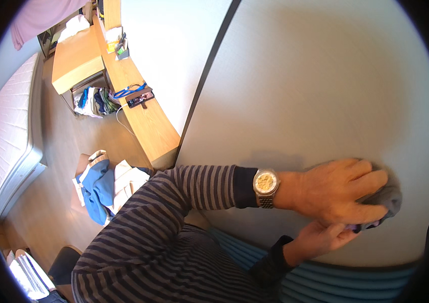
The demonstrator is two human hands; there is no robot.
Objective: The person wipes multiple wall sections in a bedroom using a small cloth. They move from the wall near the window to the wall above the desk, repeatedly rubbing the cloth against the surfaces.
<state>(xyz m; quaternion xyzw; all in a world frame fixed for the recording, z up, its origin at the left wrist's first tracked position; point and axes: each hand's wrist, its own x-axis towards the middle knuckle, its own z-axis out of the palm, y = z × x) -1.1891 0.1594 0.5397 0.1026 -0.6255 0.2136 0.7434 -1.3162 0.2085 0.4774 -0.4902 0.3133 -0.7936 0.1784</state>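
My left hand (pixel 344 191), a metal-banded watch on its wrist, is spread over a bunched grey cloth (pixel 391 201) and presses its fingers around it. The cloth has small dark and purple patches along its lower edge, and much of it is hidden under my palm. Just below, my right hand (pixel 318 240) has its fingers closed at that lower edge, pinching it. Both hands are in front of a large pale flat panel (pixel 295 86), on which a soft shadow falls.
Teal ribbed material (pixel 345 283) runs below the panel. At left, a narrow wooden shelf (pixel 148 129) carries a phone (pixel 140 99) and a blue strap (pixel 129 91). Blue and cream clothes (pixel 101 187) lie on the floor. Beyond stand a bare mattress (pixel 10 134) and a wooden desk (pixel 78 58).
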